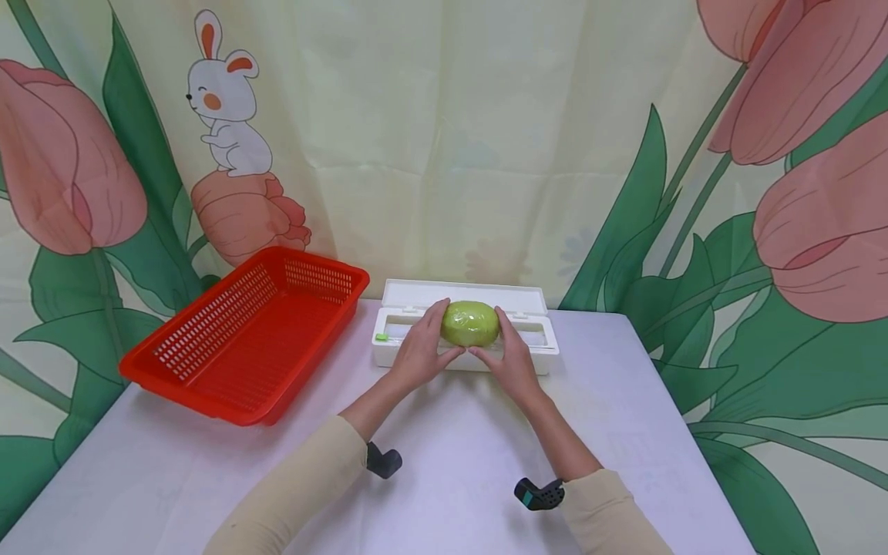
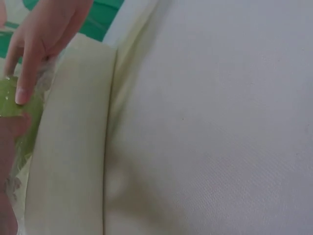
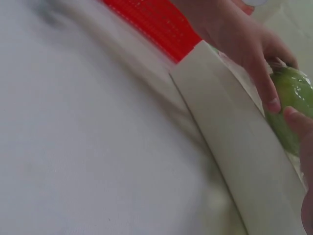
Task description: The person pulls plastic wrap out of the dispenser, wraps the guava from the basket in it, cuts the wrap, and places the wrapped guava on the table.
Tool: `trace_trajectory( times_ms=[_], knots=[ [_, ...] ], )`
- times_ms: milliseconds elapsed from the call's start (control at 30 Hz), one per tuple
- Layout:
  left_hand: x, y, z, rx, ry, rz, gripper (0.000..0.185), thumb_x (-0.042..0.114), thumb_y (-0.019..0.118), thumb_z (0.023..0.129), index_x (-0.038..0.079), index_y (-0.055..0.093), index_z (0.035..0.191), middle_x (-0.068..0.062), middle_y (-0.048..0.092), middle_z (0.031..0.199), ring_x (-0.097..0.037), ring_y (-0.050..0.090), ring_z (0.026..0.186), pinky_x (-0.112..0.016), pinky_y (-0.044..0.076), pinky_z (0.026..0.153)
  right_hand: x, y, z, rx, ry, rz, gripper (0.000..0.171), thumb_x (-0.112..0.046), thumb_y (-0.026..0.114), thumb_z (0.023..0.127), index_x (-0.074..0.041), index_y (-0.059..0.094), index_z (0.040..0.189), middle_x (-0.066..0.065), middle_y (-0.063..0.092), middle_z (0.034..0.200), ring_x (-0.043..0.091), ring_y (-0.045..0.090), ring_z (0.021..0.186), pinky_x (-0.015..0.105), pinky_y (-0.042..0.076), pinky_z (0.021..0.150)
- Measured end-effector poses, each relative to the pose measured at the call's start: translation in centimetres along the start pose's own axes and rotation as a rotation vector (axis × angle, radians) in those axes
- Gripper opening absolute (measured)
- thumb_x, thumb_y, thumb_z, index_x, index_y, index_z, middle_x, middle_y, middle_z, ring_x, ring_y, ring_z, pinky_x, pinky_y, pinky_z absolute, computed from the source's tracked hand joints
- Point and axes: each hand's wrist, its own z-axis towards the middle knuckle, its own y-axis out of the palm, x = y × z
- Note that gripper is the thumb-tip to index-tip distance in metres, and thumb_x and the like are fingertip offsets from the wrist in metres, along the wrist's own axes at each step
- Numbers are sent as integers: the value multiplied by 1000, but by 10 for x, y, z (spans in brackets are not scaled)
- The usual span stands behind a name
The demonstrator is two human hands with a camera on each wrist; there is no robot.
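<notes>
A round green fruit or vegetable [image 1: 470,324], its kind unclear, has shiny clear plastic film over it. My left hand [image 1: 422,348] grips its left side and my right hand [image 1: 512,361] its right side, the thumbs nearly meeting at the front. Both hands hold it above a white box [image 1: 458,360], a cling film dispenser by its look, whose lid [image 1: 465,295] stands raised at the back. In the left wrist view, the right hand's fingers press the wrapped green item [image 2: 9,100]. The right wrist view shows the left hand [image 3: 244,44] against its film-covered side.
A red plastic basket [image 1: 277,362] with slotted walls stands at the table's left, with nothing visible inside. A small bright green piece [image 1: 381,337] sits at the dispenser's left end. The white tablecloth [image 1: 444,478] covers the table; a printed curtain [image 1: 444,154] hangs behind it.
</notes>
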Motion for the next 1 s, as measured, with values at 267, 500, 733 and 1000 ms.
trace_trajectory(
  times_ms=[267, 500, 733, 1000],
  knots=[
    [1, 2, -2, 7, -57, -14, 89, 37, 73, 75, 12, 23, 143, -8, 47, 136, -25, 55, 113, -39, 49, 92, -3, 1, 0, 19, 15, -25, 86, -34, 70, 78, -14, 21, 146, 11, 39, 144, 27, 41, 129, 44, 35, 106],
    [0, 1, -3, 1, -71, 24, 86, 44, 70, 76, 14, 24, 142, -7, 48, 135, -24, 56, 112, -39, 50, 89, -5, 3, -1, 22, 36, -15, 83, -37, 67, 80, -15, 21, 145, 12, 40, 142, 29, 46, 122, 47, 38, 103],
    [2, -4, 0, -11, -72, -8, 85, 42, 68, 78, 13, 22, 144, -9, 44, 138, -25, 51, 119, -39, 47, 94, -7, 1, 1, 46, 13, -18, 81, -38, 66, 81, -15, 22, 145, 14, 45, 137, 28, 49, 117, 47, 40, 100],
    [5, -8, 2, -10, -69, -29, 85, 40, 68, 79, 10, 23, 144, -10, 43, 139, -25, 50, 121, -40, 47, 95, -11, -2, 3, 55, 5, -23, 80, -40, 64, 81, -18, 22, 145, 13, 49, 131, 27, 52, 108, 46, 43, 96]
  ],
)
